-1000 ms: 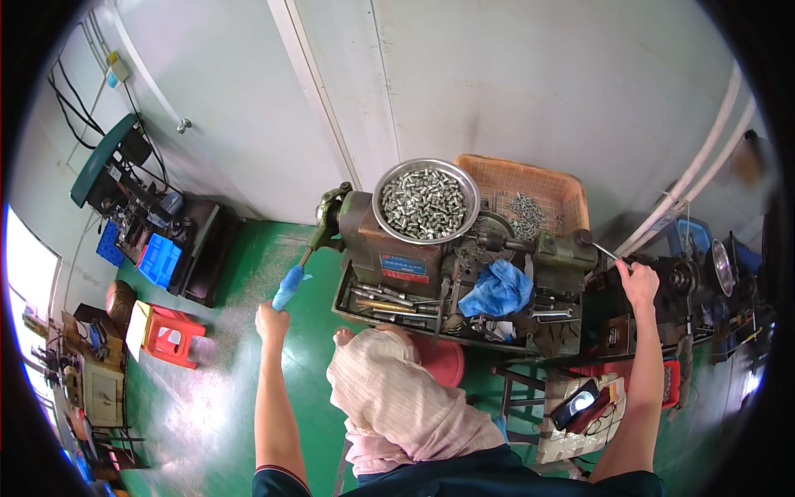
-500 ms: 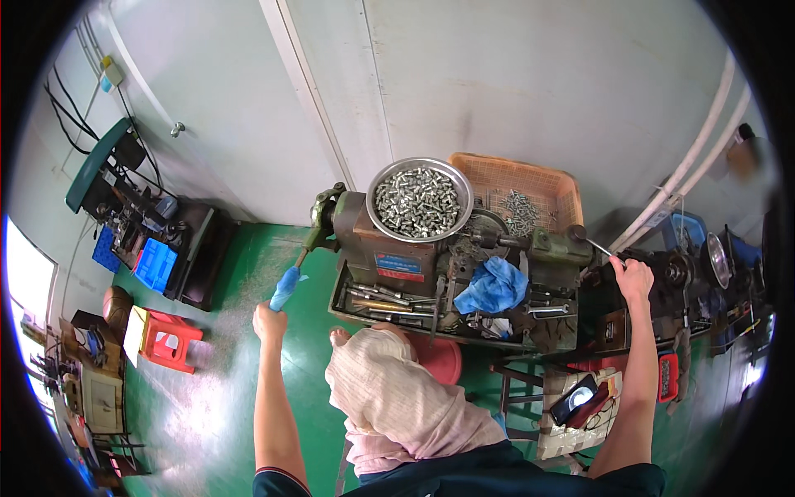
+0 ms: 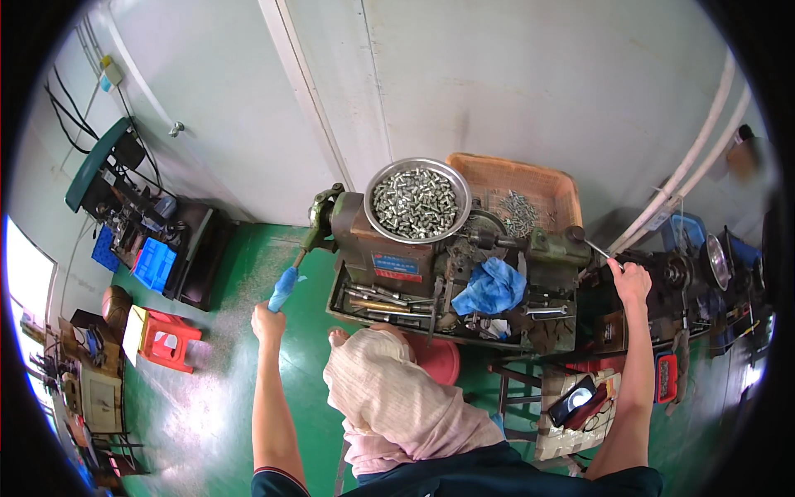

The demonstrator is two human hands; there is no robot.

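Observation:
A small green bench lathe (image 3: 389, 257) stands in front of me. At its left end my left hand (image 3: 267, 323) is wrapped round a lever handle (image 3: 286, 288) covered in blue wrapping. My right hand (image 3: 633, 284) grips a thin metal lever (image 3: 598, 249) at the lathe's right end. On top of the headstock rests a round steel bowl (image 3: 374, 217) full of short metal fittings (image 3: 416, 203). A crumpled blue cloth (image 3: 490, 287) lies over the middle of the machine. Whatever sits in the chuck area is too small to make out.
Behind the lathe, an orange plastic basket (image 3: 480, 168) holds loose screw-like parts (image 3: 519, 213). Wrenches and rods (image 3: 385, 302) lie in the tray below. A stool (image 3: 551, 439) with a phone (image 3: 572, 401) stands at right. A red stool (image 3: 170, 340) and another machine (image 3: 124, 190) are to the left.
Both hands keep their grip on the levers, almost unmoved. The whole view has shifted very slightly; nothing else visibly differs.

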